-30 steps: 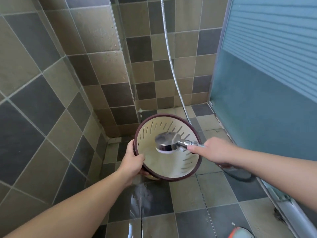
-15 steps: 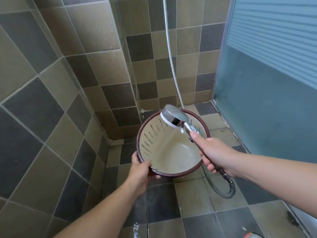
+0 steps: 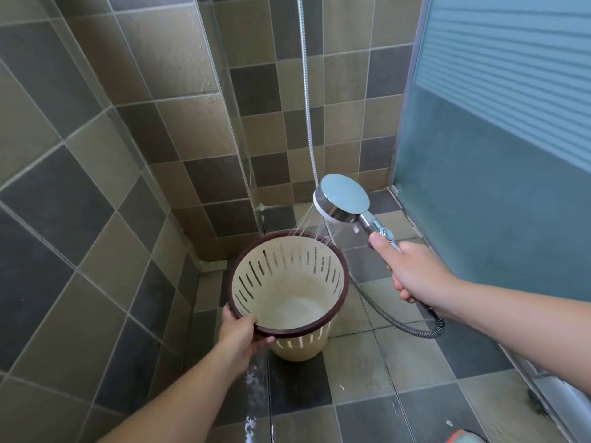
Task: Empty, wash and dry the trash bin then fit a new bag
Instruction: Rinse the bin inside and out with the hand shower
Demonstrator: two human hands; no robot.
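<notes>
bin (image 3: 289,290) low in mid frame, tipped open-side up by left hand (image 3: 240,334) pinching its dark rim, likely to catch spray. shower head (image 3: 343,199) gripped by right hand (image 3: 412,272) at centre right, angled down so water hits the far rim.

Two bare forearms, sleeveless, no rings or watch.

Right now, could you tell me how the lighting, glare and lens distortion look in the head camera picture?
Head view: soft, even daylight with no hard shadows; the chrome shower head mirrors a pale bluish glare; wide-angle distortion bows the tile lines at the left edge; the trash bin and both hands, left hand and right hand, are sharp, while the water spray shows as thin blurred streaks.
</notes>
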